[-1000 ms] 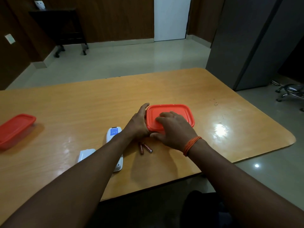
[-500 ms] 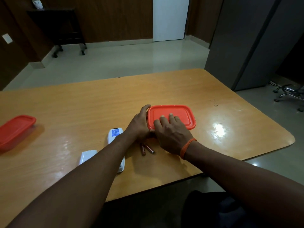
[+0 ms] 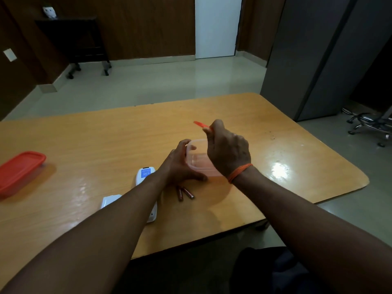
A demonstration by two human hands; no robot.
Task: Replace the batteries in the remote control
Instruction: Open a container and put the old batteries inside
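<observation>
A clear plastic box [image 3: 196,159] stands on the wooden table [image 3: 106,145]. My left hand [image 3: 180,166] grips its left side. My right hand [image 3: 228,150] is raised above the box, closed on the box's red lid [image 3: 200,124], which is lifted off and seen edge-on. Two dark red batteries [image 3: 184,193] lie side by side on the table just in front of my left hand. The white remote control [image 3: 145,175] lies partly under my left forearm, its blue label facing up. A white battery cover [image 3: 110,200] lies to its left.
A second box with a red lid [image 3: 20,168] sits at the table's far left edge. A grey cabinet [image 3: 318,60] stands to the right and an office chair base [image 3: 371,124] beyond it. A dark stand [image 3: 74,43] is at the back wall.
My right hand has pulled the red lid off the box and lifted it up and back. My left hand stays on the box's left side.
</observation>
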